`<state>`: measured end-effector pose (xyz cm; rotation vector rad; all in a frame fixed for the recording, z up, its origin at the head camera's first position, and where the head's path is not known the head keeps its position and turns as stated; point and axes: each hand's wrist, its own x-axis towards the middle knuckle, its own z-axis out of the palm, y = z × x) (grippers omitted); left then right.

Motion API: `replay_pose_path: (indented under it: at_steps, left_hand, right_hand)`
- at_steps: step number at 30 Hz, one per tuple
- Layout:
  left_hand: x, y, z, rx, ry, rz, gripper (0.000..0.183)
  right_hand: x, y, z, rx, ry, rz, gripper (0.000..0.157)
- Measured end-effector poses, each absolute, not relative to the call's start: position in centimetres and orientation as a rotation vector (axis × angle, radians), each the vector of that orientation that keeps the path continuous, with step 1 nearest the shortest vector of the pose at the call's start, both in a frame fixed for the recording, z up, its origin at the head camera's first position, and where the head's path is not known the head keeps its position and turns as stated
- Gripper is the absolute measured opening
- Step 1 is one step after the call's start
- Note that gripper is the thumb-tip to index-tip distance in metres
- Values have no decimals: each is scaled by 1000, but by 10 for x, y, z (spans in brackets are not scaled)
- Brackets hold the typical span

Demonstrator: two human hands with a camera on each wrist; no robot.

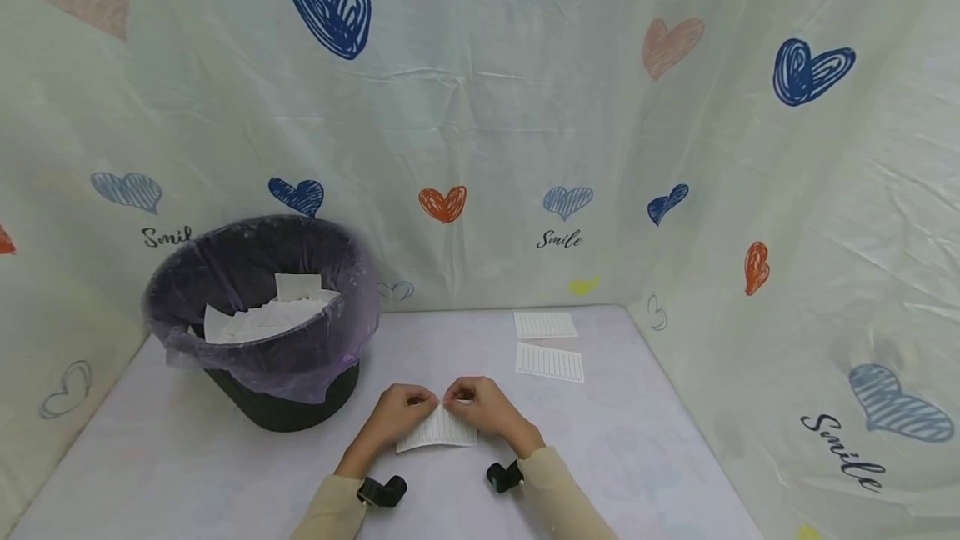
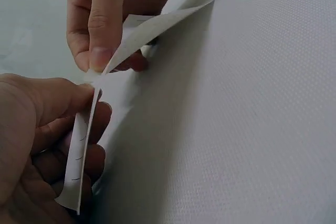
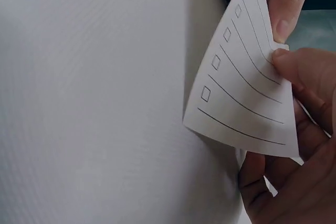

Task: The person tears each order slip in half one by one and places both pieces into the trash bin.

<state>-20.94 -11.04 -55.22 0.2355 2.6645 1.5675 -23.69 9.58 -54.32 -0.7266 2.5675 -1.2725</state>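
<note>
A white checklist sheet, printed with lines and small boxes, is held between the two hands just above the table. My left hand pinches its upper edge with thumb and fingers. Close beside it, my right hand pinches the same edge, the fingertips of both nearly touching. Seen from the left wrist, the paper bends where the thumbs meet. In the right wrist view the printed face of the sheet shows, curving away from the right thumb; whether it is torn there, I cannot tell.
On the left of the table stands a dark bin lined with a purple bag, holding several white papers. Two lined sheets, a far one and a nearer one, lie at the back right. A heart-printed curtain surrounds the table.
</note>
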Motion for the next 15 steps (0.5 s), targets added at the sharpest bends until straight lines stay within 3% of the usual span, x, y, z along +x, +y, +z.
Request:
replay_pose_path:
  at_steps: [8, 15]
  left_hand:
    - [-211, -113, -550, 234, 2720, 1564, 7]
    - [-208, -125, -547, 60, 2797, 1574, 10]
  right_hand:
    - [-239, 108, -540, -593, 2686, -1247, 12]
    - [-240, 120, -546, -466, 2681, -1363, 10]
